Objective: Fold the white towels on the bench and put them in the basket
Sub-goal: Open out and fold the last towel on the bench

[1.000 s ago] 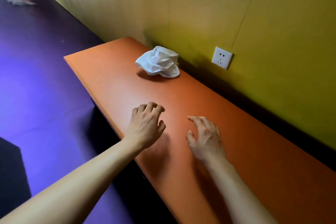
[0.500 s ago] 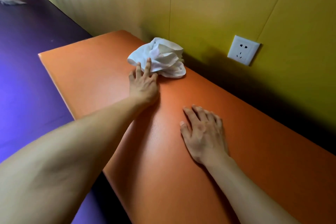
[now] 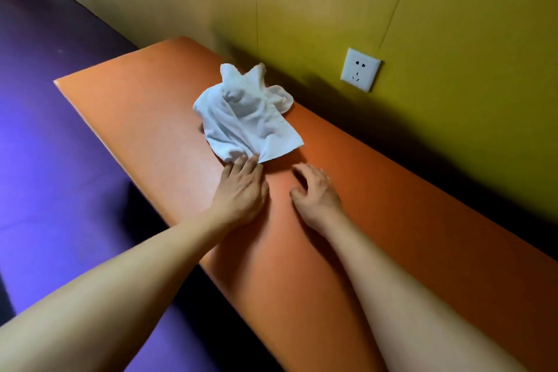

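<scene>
Towel [image 3: 246, 118]: white, crumpled, partly pulled out; lies on bench near the wall side, one flat corner pointing toward the person, upper part bunched w/ two peaks standing up.
Bench [image 3: 145, 118]: orange padded top, runs along yellow wall; towel sits toward its far end.
Left hand [image 3: 241, 187]: palm down on bench, fingers fairly straight; fingertips [image 3: 241, 160] on the towel's near edge. Pressing or pinching the hem: can't tell, thumb is hidden.
Right hand [image 3: 315, 190]: just beside left hand, palm down, fingers loosely curled, grasping nothing; near the towel's flat corner but apart from it.
Basket: not in view.
Wall outlet [image 3: 360, 69]: white, on wall behind bench, well apart from towel.
Floor [image 3: 60, 130]: purple, left of bench.
Step in hand (judgement): spreading the towel flat, i.e. prep before the first fold; no fold made yet, nothing placed in basket.
Next move calls for (judgement): right hand takes the free corner, left takes the near edge; both draw outward to smooth the bunched far part. Thin soft cloth, so light pull should do; too much drag slides the whole towel instead of opening it.
</scene>
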`<move>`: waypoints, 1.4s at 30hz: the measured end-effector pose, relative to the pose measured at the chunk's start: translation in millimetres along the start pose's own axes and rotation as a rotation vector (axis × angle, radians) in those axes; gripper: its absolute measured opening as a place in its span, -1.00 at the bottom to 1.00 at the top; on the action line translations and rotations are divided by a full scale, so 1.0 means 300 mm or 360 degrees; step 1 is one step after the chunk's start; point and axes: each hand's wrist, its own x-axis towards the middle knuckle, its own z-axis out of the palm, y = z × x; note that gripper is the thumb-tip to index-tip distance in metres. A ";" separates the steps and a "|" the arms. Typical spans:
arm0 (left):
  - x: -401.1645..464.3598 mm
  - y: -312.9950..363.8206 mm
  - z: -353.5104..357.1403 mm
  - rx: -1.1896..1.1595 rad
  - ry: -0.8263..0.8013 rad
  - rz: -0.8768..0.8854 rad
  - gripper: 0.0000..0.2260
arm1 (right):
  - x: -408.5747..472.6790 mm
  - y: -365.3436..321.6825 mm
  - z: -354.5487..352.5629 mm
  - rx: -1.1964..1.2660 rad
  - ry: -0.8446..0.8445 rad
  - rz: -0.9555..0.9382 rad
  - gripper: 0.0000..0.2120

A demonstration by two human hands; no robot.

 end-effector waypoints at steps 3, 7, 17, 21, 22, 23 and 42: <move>-0.156 0.119 -0.016 -0.0046 -0.0067 0.0078 -0.59 | -0.166 0.014 -0.055 0.0066 -0.0056 0.0065 -0.35; -0.370 0.310 -0.057 -0.0128 -0.0241 0.0203 -0.49 | -0.409 0.063 -0.131 0.0078 -0.0012 0.0205 -0.34; -0.811 0.820 -0.116 -0.0405 -0.0572 0.0722 -0.44 | -0.833 0.200 -0.364 -0.0233 0.0343 0.0726 -0.61; -0.898 0.956 -0.110 -0.0412 -0.0704 0.0892 -0.37 | -0.894 0.250 -0.466 -0.0072 0.0021 0.0774 -0.53; -0.906 0.974 -0.119 -0.0455 -0.0726 0.0885 -0.35 | -0.909 0.261 -0.482 0.0039 -0.0065 0.0801 -0.50; -0.910 0.986 -0.135 -0.0526 -0.0736 0.0860 -0.35 | -0.924 0.273 -0.495 0.0108 -0.0096 0.0801 -0.48; -0.625 0.636 -0.246 -0.0078 -0.0239 0.0503 -0.76 | -1.198 0.348 -0.489 -0.0419 0.0458 0.0740 -0.50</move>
